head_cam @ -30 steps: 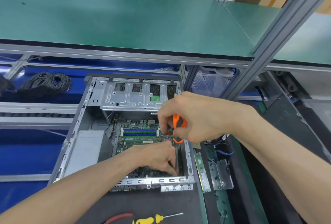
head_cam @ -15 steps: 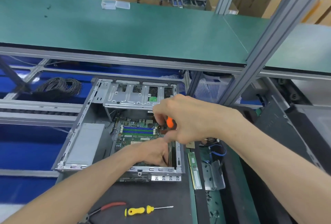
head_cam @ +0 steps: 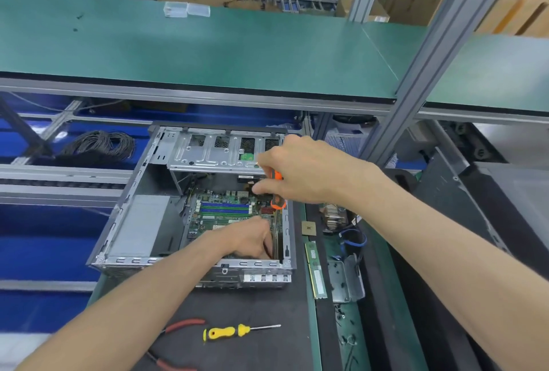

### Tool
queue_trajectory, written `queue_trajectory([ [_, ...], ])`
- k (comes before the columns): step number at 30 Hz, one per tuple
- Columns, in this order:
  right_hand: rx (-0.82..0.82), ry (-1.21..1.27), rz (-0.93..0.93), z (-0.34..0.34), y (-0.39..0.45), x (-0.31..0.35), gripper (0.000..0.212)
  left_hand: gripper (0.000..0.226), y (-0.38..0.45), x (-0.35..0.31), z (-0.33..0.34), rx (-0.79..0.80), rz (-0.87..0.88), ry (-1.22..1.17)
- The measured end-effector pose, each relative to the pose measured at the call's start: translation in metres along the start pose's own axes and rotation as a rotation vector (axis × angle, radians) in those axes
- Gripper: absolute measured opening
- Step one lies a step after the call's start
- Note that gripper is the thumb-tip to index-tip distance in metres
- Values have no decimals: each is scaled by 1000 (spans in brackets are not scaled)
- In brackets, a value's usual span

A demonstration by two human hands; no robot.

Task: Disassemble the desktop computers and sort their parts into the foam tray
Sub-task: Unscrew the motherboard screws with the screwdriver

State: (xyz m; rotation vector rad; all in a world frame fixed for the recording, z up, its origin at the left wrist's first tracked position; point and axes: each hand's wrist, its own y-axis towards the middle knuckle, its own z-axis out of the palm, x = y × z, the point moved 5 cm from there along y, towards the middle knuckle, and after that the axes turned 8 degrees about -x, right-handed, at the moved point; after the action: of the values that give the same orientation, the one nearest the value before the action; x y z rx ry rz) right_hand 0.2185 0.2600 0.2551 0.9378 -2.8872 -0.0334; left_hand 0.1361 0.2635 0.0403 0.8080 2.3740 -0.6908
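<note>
An open grey desktop case [head_cam: 139, 228] lies on the bench with its green motherboard [head_cam: 222, 211] exposed. My right hand [head_cam: 303, 171] grips an orange-handled screwdriver [head_cam: 277, 191] held upright over the board's right edge. My left hand [head_cam: 249, 240] reaches inside the case, fingers curled down at the screwdriver's shaft near the right wall; what they pinch is hidden. A drive cage [head_cam: 214, 154] spans the case's far end.
A yellow screwdriver [head_cam: 234, 331] and red-handled pliers [head_cam: 181, 326] lie on the black mat in front. Right of the case lie a RAM stick [head_cam: 315, 269], a CPU chip [head_cam: 309, 227], a heatsink [head_cam: 334, 216], a metal bracket [head_cam: 344, 278] and loose screws. A green shelf [head_cam: 208, 53] overhangs.
The view has pulled back and tilted, so the case sits a little higher in frame. Both hands stay at the board's right edge; the right hand has turned slightly on the orange handle.
</note>
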Motion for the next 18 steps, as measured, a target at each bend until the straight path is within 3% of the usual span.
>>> queue_trajectory([
  [3,51,71,-103,0,1,9,11,8,-1,-1,1,9,6,23],
  [7,163,269,-134,-1,-7,14,25,7,-2,-3,2,-4,59,67],
  [9,63,159,-93,-1,-4,10,15,10,-1,-3,4,3,71,103],
  [11,-2,-17,3,-2,-1,2,34,12,1,-1,5,-3,68,127],
  [15,65,121,-88,-1,-2,8,7,14,7,7,11,4,54,193],
  [18,164,301,-110,-2,-8,14,32,22,7,16,14,27,-17,200],
])
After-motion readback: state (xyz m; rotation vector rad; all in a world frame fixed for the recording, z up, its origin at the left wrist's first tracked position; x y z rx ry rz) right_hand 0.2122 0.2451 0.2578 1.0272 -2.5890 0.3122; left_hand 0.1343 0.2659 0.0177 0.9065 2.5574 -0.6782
